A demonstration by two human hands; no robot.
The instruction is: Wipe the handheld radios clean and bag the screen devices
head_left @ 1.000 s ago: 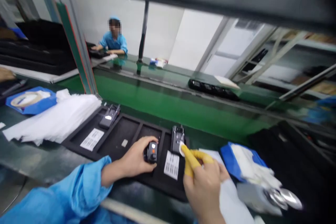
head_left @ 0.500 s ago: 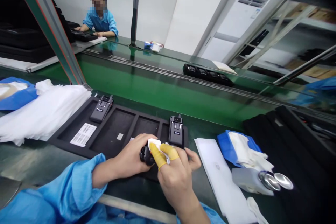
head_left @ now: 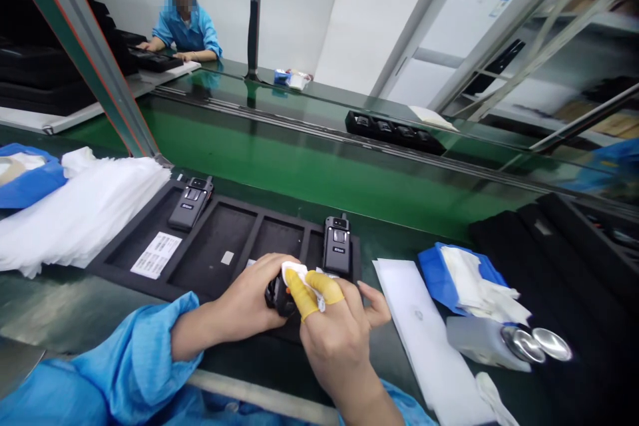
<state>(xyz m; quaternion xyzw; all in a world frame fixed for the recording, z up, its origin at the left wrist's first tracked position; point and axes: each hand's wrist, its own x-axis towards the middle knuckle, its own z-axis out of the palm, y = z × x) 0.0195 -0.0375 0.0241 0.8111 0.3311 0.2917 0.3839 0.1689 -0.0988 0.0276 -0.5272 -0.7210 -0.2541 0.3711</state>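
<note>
My left hand (head_left: 249, 299) is wrapped round a small black device (head_left: 276, 295) just above the near edge of a black foam tray (head_left: 219, 239). My right hand (head_left: 334, 326), with yellow finger cots on two fingers, pinches a small white wipe (head_left: 294, 273) against the top of that device. Two more black devices lie in the tray, one (head_left: 337, 245) right behind my hands and one (head_left: 190, 202) at the far left. White labels (head_left: 156, 255) lie in the tray's compartments.
A stack of white bags (head_left: 80, 213) lies left. Right of the tray are a white sheet (head_left: 424, 326), blue cloth with wipes (head_left: 464, 279), and a dispenser bottle (head_left: 494, 343). A green conveyor (head_left: 299, 166) runs behind; a person in blue (head_left: 182, 26) works beyond it.
A second ago my right hand held the wipe at the right-hand device; it has moved left onto the device in my left hand. The camera has tilted up.
</note>
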